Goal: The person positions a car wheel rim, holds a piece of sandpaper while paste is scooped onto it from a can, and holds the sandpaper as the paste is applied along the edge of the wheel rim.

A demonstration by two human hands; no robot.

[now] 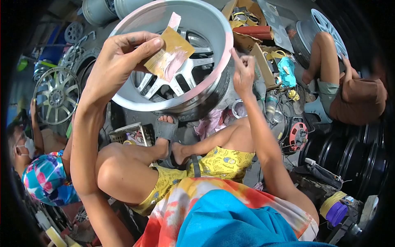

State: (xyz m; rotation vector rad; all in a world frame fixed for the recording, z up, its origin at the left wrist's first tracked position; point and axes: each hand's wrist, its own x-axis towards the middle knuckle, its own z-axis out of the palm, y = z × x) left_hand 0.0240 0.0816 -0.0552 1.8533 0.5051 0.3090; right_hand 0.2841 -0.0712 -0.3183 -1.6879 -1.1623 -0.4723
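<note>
Between the thumb and fingers of my left hand [138, 47] is a square tan card [170, 53] with pink paste smeared on its lower part. A pink-smeared strip [174, 21] shows at its top edge. Behind the card lies a large grey wheel rim [140, 105] with silver spokes and pink patches along its lip. My right hand [243, 72] is at the rim's right edge, its index finger extended to the lip and its other fingers curled. Whether those curled fingers hold anything is too small to tell.
A round tin [238, 108] and a pink cloth [210, 123] are below the rim. Cardboard boxes [263, 66] stand right of it. One person [45, 177] sits at the left, another [358, 99] at the right. Black rims [345, 160] lie lower right; a basket [131, 133] is near my foot.
</note>
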